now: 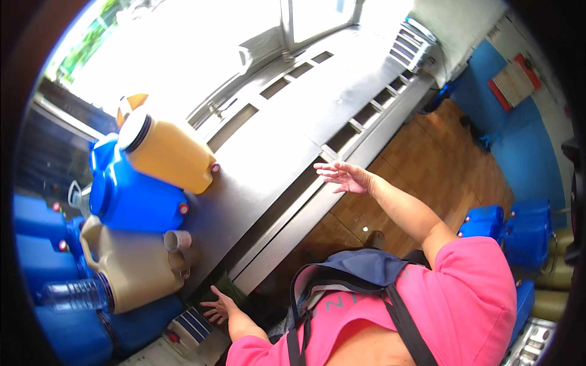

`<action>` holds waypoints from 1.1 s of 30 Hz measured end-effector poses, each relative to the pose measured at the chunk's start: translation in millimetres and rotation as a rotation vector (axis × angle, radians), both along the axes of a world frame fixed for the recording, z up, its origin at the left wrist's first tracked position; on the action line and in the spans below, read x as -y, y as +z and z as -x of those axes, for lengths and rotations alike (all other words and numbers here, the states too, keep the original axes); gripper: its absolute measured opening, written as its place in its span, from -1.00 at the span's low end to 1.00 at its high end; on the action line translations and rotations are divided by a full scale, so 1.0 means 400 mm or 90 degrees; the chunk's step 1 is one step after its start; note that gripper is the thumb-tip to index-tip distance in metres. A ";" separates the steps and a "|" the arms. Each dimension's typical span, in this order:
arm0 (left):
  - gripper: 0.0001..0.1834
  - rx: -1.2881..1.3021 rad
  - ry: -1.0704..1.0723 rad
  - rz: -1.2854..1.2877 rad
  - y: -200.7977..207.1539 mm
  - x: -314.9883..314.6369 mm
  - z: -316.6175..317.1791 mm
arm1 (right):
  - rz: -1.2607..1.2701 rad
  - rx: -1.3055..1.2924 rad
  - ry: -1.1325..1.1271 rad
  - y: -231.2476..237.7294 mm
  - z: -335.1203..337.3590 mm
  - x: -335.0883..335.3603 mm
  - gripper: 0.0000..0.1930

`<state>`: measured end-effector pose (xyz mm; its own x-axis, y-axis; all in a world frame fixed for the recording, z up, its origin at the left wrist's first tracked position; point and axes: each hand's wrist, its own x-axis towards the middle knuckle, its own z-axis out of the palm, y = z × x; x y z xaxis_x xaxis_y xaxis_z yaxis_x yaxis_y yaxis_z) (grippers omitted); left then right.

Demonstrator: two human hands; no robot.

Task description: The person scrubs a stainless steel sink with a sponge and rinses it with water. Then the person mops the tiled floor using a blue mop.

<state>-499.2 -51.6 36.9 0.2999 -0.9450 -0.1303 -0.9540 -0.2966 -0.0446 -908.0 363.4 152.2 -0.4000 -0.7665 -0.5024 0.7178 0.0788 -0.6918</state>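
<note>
My left hand (220, 306) is low on the left, fingers spread, with nothing in it. It is beside a dark green cloth or bag (231, 288) and above a small box with dark blue stripes (190, 326). My right hand (346, 177) reaches over the near edge of the long steel counter (262, 165), fingers stretched out and holding nothing; I cannot tell if it touches the metal. On the counter's left end lie a yellow jug (168, 152), a blue jug (137, 198), a beige jug (137, 265) and a clear plastic cup (177, 240).
A clear plastic bottle (73, 296) lies by the beige jug, with blue containers (39, 244) stacked behind. Slots run along the counter toward a metal rack (412, 46). Bright windows stand behind it. Blue jugs (528, 232) stand at right on the tiled floor (421, 161); a red clipboard (516, 82) hangs above.
</note>
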 end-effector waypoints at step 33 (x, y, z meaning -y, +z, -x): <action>0.15 -0.130 -0.741 0.074 0.081 -1.537 1.259 | -0.112 0.138 -0.536 -0.256 -0.139 -2.008 -0.11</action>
